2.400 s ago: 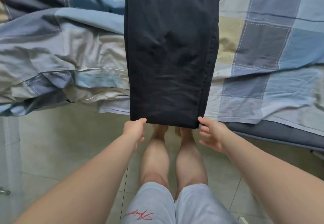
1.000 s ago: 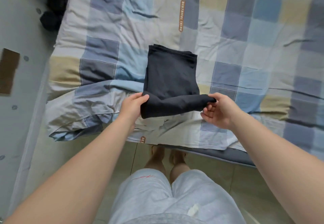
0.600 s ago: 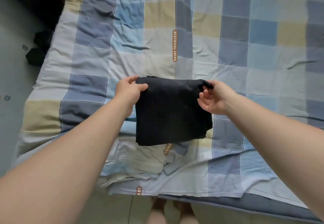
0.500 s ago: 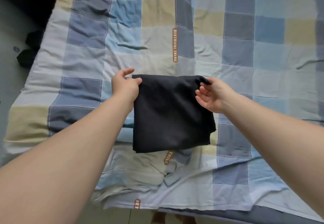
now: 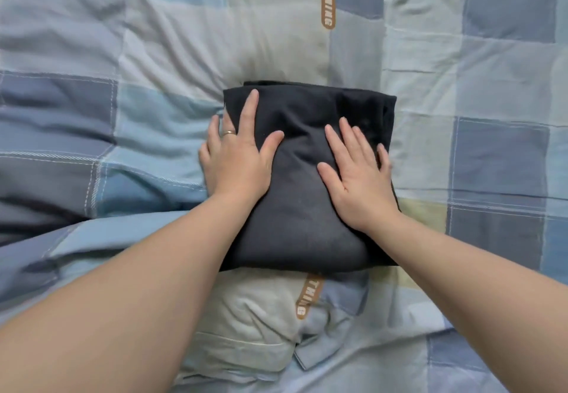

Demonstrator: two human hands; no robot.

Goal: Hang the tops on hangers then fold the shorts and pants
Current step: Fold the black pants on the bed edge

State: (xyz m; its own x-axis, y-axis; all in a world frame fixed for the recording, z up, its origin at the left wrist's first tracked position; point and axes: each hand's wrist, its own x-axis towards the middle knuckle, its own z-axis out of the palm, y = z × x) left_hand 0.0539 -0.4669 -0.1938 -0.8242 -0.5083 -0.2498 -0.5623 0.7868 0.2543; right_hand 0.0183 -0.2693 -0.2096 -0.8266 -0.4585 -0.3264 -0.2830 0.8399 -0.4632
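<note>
All four edges of the folded dark pants (image 5: 302, 217) have open checked bedspread (image 5: 461, 85) around them, rumpled at the near side. The left hand (image 5: 236, 162) lies flat over their left edge, the right hand (image 5: 359, 177) flat near their right edge, both with fingers straight and spread.

Matt dark cloth pants (image 5: 307, 208), creased cotton quilt (image 5: 172, 54)

The left hand (image 5: 236, 159) and right hand (image 5: 359, 177) lie flat on the folded black pants (image 5: 304, 217), taking up its top. The checked bedcover (image 5: 461, 64) spreads flat and open beyond and to the right. A bunched ridge (image 5: 246, 325) rises on the near side.
</note>
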